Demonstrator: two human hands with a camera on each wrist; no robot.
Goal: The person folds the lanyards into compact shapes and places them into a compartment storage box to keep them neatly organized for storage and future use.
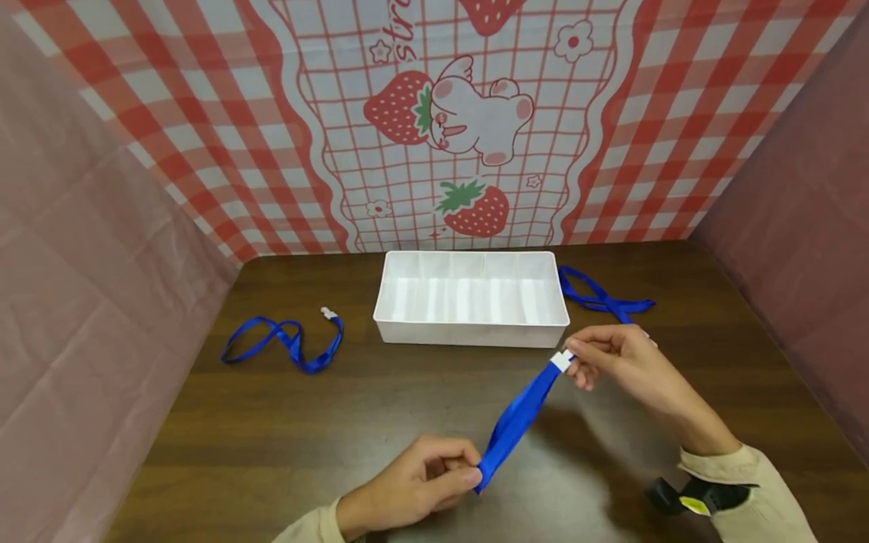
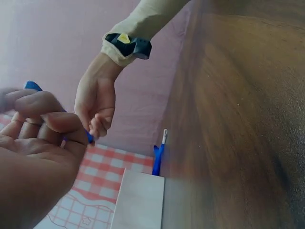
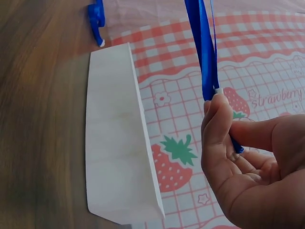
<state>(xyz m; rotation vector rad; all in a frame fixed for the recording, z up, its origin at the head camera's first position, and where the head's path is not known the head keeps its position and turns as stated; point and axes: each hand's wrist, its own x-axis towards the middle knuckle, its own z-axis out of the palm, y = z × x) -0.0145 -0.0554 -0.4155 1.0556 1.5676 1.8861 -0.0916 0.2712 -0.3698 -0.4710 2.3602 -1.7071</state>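
A blue lanyard (image 1: 519,418) is stretched on a slant between both hands over the brown table. My left hand (image 1: 417,483) pinches its lower end between thumb and fingers. At the upper end, my right hand (image 1: 634,369) pinches it right beside the white clip (image 1: 561,360). In the right wrist view the doubled strap (image 3: 206,52) runs up from the fingers, and a short blue tip (image 3: 237,145) shows below the thumb. Curled fingers of the left hand (image 2: 43,143) hide most of the strap in the left wrist view.
Behind the hands stands a white open box (image 1: 471,335) with a ribbed inside. A second blue lanyard (image 1: 295,348) lies looped to its left, a third (image 1: 597,299) to its right, partly behind the right hand. A checked strawberry cloth (image 1: 244,136) hangs at the back.
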